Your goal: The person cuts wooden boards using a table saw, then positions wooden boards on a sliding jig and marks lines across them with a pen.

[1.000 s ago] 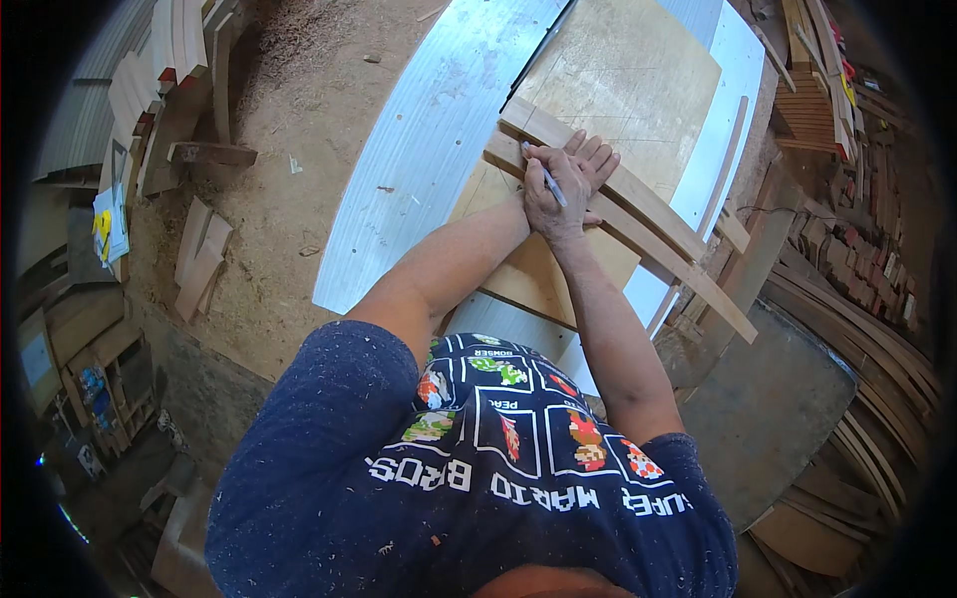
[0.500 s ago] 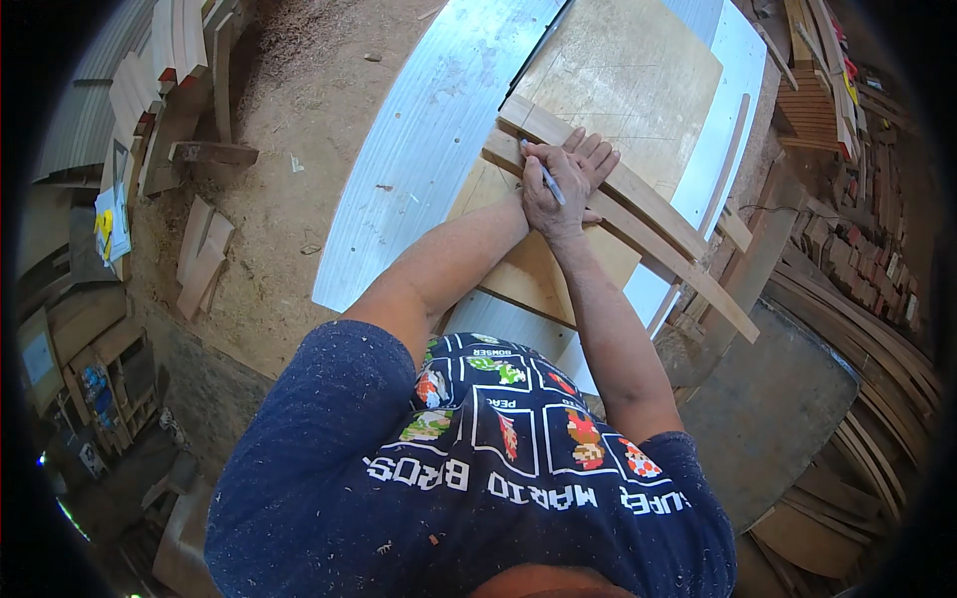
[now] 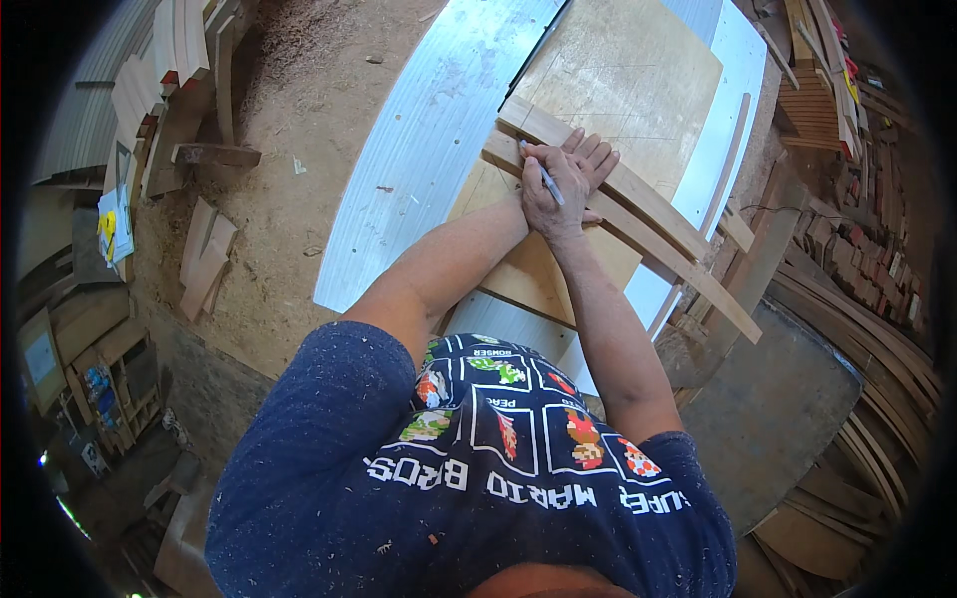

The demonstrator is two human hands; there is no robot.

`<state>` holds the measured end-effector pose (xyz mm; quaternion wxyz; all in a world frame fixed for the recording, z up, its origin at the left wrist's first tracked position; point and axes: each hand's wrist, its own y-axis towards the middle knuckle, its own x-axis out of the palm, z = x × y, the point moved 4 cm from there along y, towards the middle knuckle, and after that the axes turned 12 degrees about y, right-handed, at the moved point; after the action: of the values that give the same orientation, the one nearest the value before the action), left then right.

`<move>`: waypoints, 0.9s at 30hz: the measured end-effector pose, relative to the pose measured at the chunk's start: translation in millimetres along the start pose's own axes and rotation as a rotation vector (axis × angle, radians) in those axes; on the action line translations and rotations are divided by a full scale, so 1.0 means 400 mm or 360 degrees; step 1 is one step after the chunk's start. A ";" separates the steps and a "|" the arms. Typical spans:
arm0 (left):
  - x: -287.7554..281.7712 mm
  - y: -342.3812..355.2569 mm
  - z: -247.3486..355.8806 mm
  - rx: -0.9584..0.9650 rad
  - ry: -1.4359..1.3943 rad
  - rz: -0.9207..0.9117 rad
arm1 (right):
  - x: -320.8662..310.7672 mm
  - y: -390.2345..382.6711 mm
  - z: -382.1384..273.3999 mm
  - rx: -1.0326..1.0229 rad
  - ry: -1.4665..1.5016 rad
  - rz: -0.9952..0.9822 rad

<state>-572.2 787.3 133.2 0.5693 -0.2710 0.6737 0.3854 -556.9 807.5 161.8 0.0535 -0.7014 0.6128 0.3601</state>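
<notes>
- I see my right hand wrapped around a pen with a light barrel. The pen tip points at the top edge of a curved wooden strip.
- My left hand lies flat with open fingers on the same strip, partly under my right hand. It holds nothing; it just presses down.
- The two wrists cross, so the hands sit right on top of each other.
- The strip lies on a second curved wooden strip, just beside it and touching. Both rest on a plywood board.
- The board lies on a pale metal table with a long curved edge.
- I think the step now is drawing a line along the strip onto the wood.
- For the next bit, I think the left hand must keep the strip from sliding, and the pen must stay tight against the edge.
- If the strip slips, the line could come out wrong.
- I cannot tell if the pen tip is touching the wood right now; it is too small to see.
- Around the table there is a dirt floor with sawdust, loose wood offcuts, and stacks of bent wood pieces on the right.
</notes>
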 end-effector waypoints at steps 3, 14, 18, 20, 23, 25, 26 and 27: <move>-0.004 0.002 0.002 0.0006 0.0005 -0.0044 | -0.003 0.003 -0.003 0.0003 0.0015 0.0011; 0.067 0.000 0.002 -0.0033 -0.0035 0.0494 | -0.168 -0.004 -0.006 0.0103 0.0189 0.0186; -0.058 0.054 0.016 -0.0013 -0.0145 -0.0080 | -0.362 -0.033 0.174 0.0173 -0.0378 0.0042; -0.072 0.070 0.005 0.0011 -0.0186 -0.0406 | -0.406 -0.044 0.196 0.0215 -0.0580 -0.0253; -0.027 0.082 -0.005 0.0027 -0.0131 -0.0420 | -0.386 -0.050 0.178 0.0327 -0.0804 -0.0674; -0.039 0.080 -0.002 0.0080 -0.0154 -0.0374 | -0.388 -0.064 0.188 0.0428 -0.0832 -0.0769; -0.044 0.080 0.000 0.0127 -0.0194 -0.0335 | -0.390 -0.074 0.200 0.0393 -0.0878 -0.0724; -0.040 0.079 -0.007 0.0119 -0.0176 -0.0333 | -0.387 -0.075 0.201 0.0346 -0.0920 -0.0684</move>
<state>-595.8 801.3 155.5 0.6526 -0.2967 0.6231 0.3128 -563.9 983.6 180.2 0.3726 -0.6737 0.4459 0.4566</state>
